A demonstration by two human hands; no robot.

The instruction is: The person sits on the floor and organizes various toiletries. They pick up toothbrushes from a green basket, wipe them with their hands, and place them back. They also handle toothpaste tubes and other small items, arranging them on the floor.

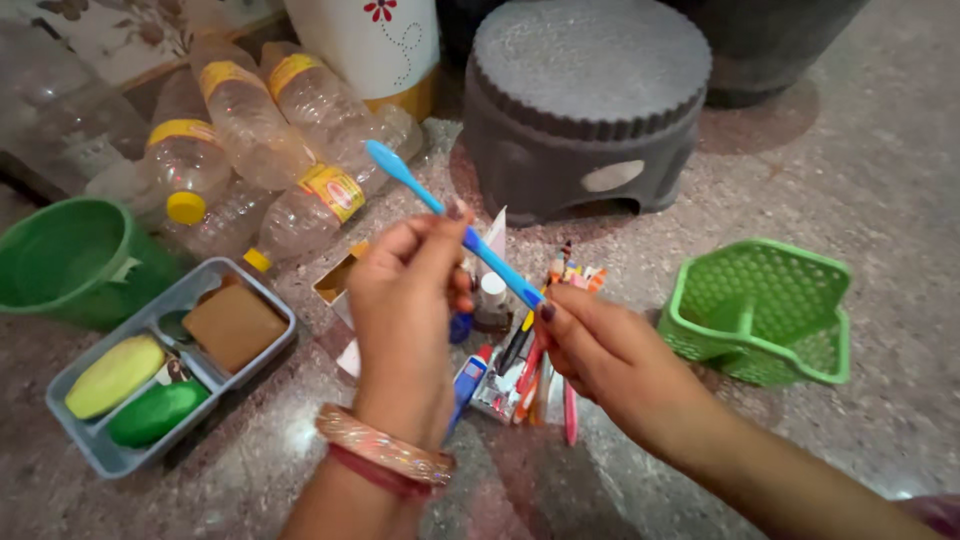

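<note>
Hands lifting a blue toothbrush (440,212) from the toiletry pile (520,350)

Left hand (405,320) is pinching its middle, right hand (600,350) is gripping its lower end; next it probably needs carrying clear toward the green basket (765,310), past the grey stool (585,105).

The toothbrush (440,215) is light blue, the perforated basket (765,310) to its right is bright green, the stool (585,100) behind it is dark grey, and the bottles (250,130) to its left are clear with yellow labels.
</note>
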